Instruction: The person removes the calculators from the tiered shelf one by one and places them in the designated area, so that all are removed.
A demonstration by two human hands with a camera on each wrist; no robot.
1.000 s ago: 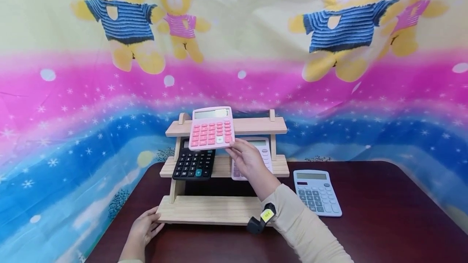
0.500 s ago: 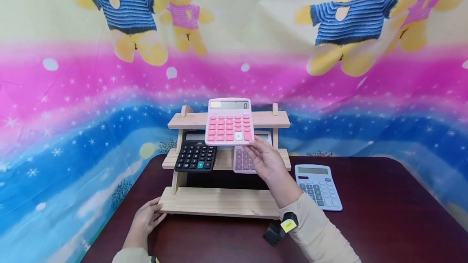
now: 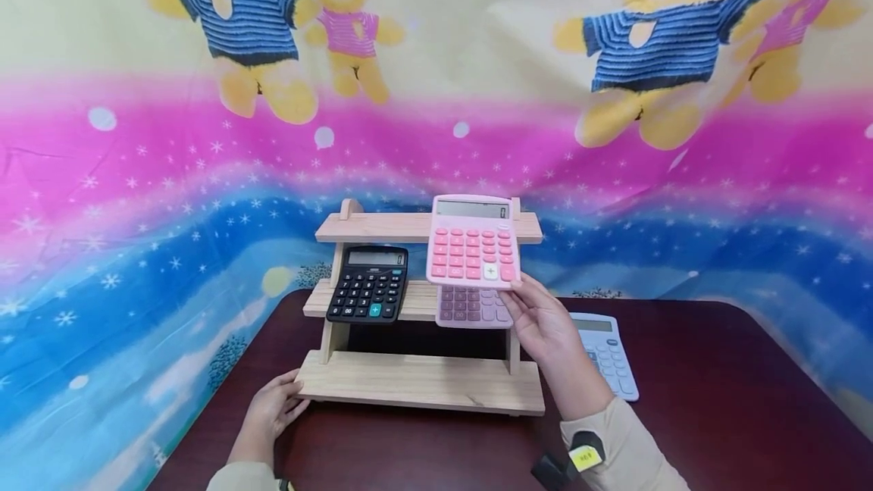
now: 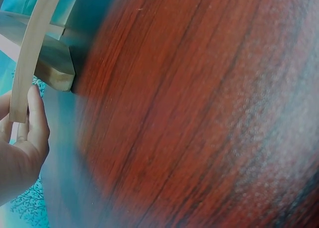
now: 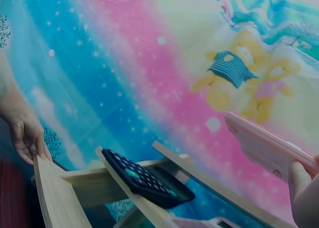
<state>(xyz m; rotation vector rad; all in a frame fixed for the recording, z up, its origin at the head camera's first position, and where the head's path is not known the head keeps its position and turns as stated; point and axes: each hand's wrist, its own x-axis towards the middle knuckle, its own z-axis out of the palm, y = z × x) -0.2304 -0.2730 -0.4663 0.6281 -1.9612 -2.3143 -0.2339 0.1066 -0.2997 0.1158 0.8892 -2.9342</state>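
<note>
Currently, pink calculator (image 3: 474,241): I see it held in the air at one o'clock, reading the dial from the middle of the rack in my head feed; its display shows 0, and my right wrist feed has it apart from the wood.
Right hand (image 3: 546,324): thumb and fingers pinch the lower right corner of that calculator.
Left hand (image 3: 273,404): at eight o'clock, fingers closed round the left end of the bottom shelf.
Wooden rack (image 3: 419,381): three stepped shelves, standing on the dark red table (image 3: 716,385).
Black calculator (image 3: 368,284): at ten o'clock, leaning on the middle shelf, display also at 0.
Mauve calculator (image 3: 470,307): at three o'clock on the same shelf, its upper part hidden from me behind the pink one, which also blocks part of the top shelf.
Pale blue calculator (image 3: 617,354): between three and four o'clock on the table, beside the rack; the right hand and forearm cover its left part.
Wristband (image 3: 586,451): at five o'clock, black with a yellow label, over a beige sleeve (image 3: 630,449).
Backdrop (image 3: 477,82): at twelve o'clock, behind everything, printed with bears.
</note>
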